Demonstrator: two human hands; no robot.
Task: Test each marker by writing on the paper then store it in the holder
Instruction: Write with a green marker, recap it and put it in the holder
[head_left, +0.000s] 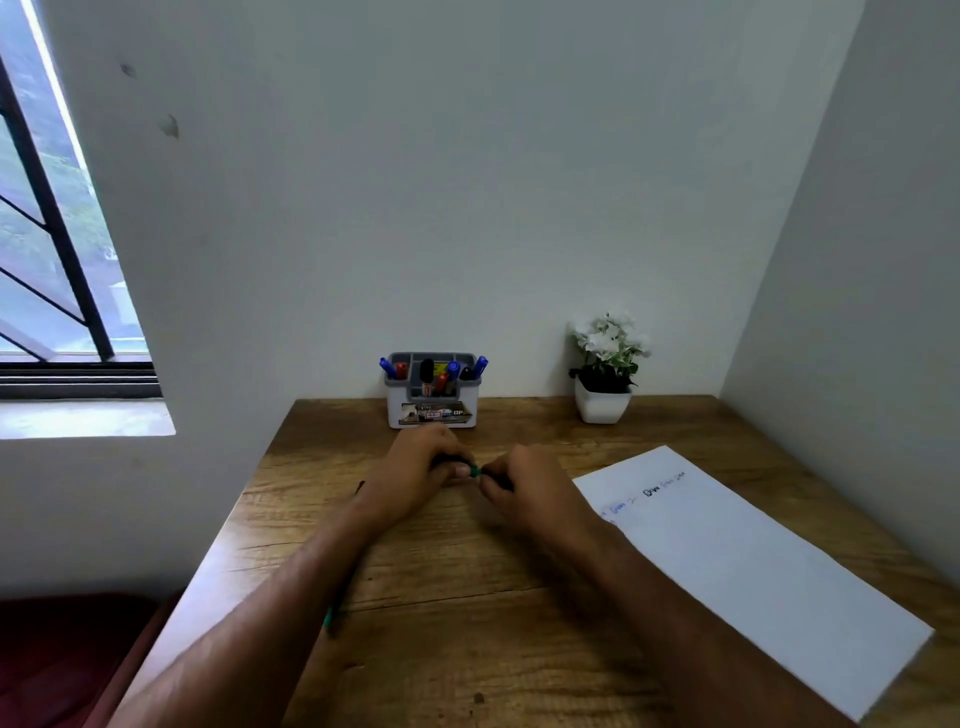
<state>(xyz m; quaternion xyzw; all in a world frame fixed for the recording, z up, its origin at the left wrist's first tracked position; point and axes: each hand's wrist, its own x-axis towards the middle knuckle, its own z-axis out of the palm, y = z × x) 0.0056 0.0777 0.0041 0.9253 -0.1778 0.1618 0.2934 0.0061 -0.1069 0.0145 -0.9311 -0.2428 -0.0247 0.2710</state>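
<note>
A single head-worn wide-angle camera is looking forward and down, close above a wooden desk, facing a wall corner.

Daylight is entering from the window at left | walls are reading dim grey | wide-angle lens is bending edges | hands are showing soft blur

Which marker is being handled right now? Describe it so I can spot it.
On the wooden desk, in front of the grey holder, the left hand and right hand meet. Between them is the green marker, the only marker outside the holder and held.
</note>
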